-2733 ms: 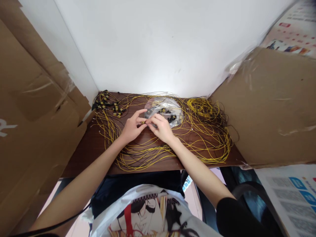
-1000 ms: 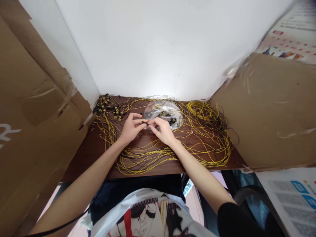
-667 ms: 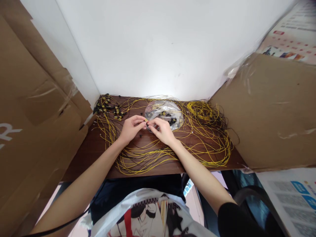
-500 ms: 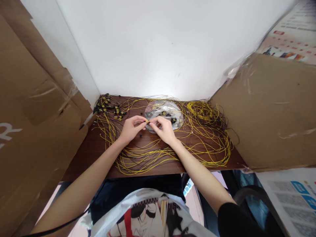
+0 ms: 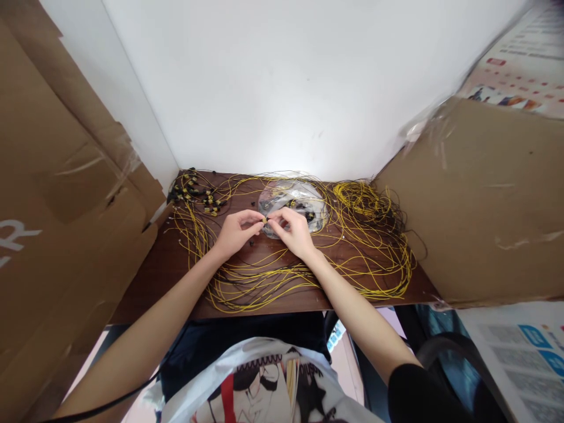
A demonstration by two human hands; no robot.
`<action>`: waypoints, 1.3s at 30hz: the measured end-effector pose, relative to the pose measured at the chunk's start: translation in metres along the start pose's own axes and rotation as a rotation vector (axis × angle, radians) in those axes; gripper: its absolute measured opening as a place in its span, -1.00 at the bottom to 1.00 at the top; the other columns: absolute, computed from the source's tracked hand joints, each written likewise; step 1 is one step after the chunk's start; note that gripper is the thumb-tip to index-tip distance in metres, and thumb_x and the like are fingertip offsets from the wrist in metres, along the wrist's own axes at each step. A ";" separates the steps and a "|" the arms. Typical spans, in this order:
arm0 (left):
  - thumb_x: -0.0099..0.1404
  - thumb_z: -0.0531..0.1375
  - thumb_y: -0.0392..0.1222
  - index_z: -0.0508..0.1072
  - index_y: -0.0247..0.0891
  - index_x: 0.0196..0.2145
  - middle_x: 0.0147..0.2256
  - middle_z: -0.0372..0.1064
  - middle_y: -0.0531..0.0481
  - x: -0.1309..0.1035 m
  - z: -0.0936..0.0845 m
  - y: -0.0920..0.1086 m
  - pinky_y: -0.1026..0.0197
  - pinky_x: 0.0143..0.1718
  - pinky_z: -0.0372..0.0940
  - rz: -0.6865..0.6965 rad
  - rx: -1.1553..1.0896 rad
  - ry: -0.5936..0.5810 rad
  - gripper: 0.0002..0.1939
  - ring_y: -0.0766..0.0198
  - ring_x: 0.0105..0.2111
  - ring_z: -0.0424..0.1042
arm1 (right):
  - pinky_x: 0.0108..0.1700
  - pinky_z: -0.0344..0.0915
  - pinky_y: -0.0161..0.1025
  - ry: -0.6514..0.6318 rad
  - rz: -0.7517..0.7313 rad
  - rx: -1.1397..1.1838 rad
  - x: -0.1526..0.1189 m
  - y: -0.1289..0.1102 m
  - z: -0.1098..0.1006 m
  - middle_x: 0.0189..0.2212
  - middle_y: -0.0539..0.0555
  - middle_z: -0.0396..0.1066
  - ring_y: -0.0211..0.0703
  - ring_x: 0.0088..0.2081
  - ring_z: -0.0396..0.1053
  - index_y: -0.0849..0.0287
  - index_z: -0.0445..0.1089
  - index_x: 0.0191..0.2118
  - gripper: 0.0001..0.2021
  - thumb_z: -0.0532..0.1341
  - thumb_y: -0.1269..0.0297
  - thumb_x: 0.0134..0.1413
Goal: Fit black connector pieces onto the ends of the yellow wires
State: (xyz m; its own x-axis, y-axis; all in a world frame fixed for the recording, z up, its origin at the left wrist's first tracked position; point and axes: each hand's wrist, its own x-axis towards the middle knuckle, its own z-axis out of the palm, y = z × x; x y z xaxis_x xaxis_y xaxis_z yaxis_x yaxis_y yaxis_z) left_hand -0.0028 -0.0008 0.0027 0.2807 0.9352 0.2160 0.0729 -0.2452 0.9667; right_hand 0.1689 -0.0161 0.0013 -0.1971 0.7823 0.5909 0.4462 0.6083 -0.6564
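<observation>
Over the middle of the brown table, my left hand (image 5: 238, 232) and my right hand (image 5: 292, 228) meet at the fingertips. Between them is a small yellow and black connector (image 5: 265, 221), pinched from both sides and partly hidden by the fingers. Just behind and below the hands lies a clear plastic bag (image 5: 282, 191) with small black parts in it. Long yellow and black wires (image 5: 264, 294) run across the table in front of my wrists. A tiny black piece (image 5: 252, 242) rests on the wood below my left hand.
At the back left sits a pile of black and yellow connectors (image 5: 194, 191). A tangled coil of yellow wire (image 5: 363, 200) lies at the back right. Cardboard walls (image 5: 74, 194) stand on both sides, and a white wall (image 5: 282, 88) rises behind the brown table (image 5: 150, 294).
My left fingertips have shifted slightly right and the connector has turned a little between the fingers. My right hand has barely moved.
</observation>
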 end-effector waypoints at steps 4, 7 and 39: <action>0.03 0.30 -0.12 0.49 -0.38 -0.32 -0.40 0.45 -0.06 0.000 0.000 -0.001 0.27 -0.37 0.35 0.000 -0.003 0.000 -0.71 0.35 -0.49 0.38 | -0.36 0.28 -0.33 -0.012 0.007 -0.008 0.000 -0.001 -0.001 -0.39 0.04 0.39 -0.26 -0.39 0.34 0.20 0.40 -0.29 -0.90 0.16 0.33 0.12; 0.04 0.29 -0.11 0.49 -0.38 -0.31 -0.42 0.45 -0.05 0.000 -0.001 0.000 0.26 -0.37 0.34 -0.001 -0.003 -0.004 -0.71 0.35 -0.50 0.37 | -0.35 0.28 -0.32 -0.015 -0.001 -0.005 0.001 -0.001 -0.001 -0.39 0.05 0.39 -0.26 -0.39 0.33 0.20 0.40 -0.29 -0.89 0.15 0.32 0.13; 0.02 0.32 -0.15 0.56 -0.37 -0.36 -0.51 0.50 -0.07 -0.003 -0.005 0.006 0.24 -0.44 0.35 -0.031 -0.022 0.012 -0.75 0.26 -0.55 0.45 | -0.25 0.31 -0.26 -0.024 -0.087 0.014 0.001 -0.003 -0.003 -0.38 0.08 0.43 -0.20 -0.32 0.37 0.17 0.43 -0.29 -0.88 0.14 0.34 0.17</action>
State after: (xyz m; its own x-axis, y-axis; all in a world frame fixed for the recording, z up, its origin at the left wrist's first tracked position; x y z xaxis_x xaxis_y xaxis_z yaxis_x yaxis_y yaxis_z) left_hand -0.0075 -0.0037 0.0087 0.2672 0.9453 0.1869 0.0606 -0.2101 0.9758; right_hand 0.1696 -0.0176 0.0055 -0.2555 0.7293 0.6347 0.4142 0.6758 -0.6097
